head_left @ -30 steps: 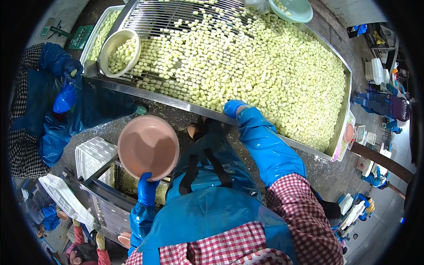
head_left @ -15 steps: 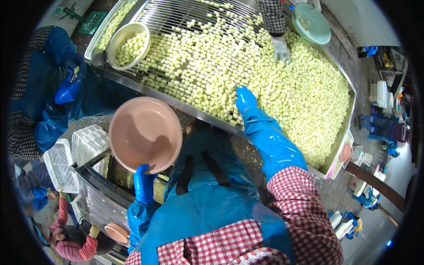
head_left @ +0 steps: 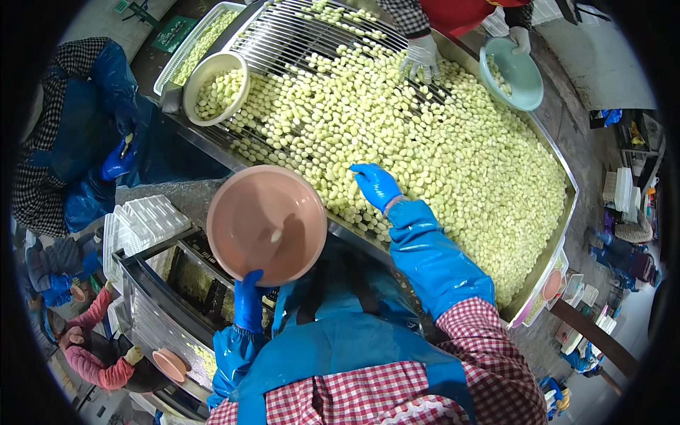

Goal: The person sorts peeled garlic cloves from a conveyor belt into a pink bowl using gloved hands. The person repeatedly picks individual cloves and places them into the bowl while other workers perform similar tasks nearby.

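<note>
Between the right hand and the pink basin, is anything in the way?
Nothing visible is: only pale green pieces on the slatted table show between the right hand and the pink basin. The left hand grips the rim on its near side.

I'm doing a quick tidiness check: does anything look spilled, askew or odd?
Nothing clearly stands out. The green pieces lie within the slatted table; the pink basin in the left hand shows no damage. Slightly odd: one pale piece appears alone, in or above the basin.
</note>
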### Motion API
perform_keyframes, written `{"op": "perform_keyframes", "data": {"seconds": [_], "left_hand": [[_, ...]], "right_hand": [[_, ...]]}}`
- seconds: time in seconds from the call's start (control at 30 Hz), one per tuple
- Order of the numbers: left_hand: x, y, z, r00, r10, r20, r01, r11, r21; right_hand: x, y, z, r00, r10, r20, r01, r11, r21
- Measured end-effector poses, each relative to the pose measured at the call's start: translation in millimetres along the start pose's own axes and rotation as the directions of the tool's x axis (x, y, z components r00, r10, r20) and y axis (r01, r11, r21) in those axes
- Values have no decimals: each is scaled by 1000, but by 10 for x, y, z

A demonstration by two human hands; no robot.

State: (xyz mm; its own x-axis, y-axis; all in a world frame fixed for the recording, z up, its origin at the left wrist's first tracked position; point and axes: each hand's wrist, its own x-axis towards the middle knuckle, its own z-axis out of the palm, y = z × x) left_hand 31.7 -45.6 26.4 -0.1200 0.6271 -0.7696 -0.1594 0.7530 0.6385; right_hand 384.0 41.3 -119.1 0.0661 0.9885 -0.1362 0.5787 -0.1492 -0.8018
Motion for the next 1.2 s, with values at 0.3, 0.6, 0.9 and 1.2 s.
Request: {"op": "perform_keyframes", "data": {"seconds": [0.3, 0.6, 0.9, 1.2], "left_hand": [[294, -372, -420, 994, 46, -101, -51, 998, -41], [544, -42, -292, 982, -93, -166, 65, 983, -169], [622, 139, -211, 995, -70, -73, 51, 971, -232], [647, 207, -263, 988, -116, -106, 89, 970, -228]], "right_hand": [[1293, 169, 714, 994, -45, 101, 70, 963, -259], [899, -548, 204, 933, 317, 171, -353, 711, 608], [1313, -585, 593, 957, -235, -172, 214, 968, -131], [2133, -256, 1123, 984, -130, 123, 177, 809, -560]]}}
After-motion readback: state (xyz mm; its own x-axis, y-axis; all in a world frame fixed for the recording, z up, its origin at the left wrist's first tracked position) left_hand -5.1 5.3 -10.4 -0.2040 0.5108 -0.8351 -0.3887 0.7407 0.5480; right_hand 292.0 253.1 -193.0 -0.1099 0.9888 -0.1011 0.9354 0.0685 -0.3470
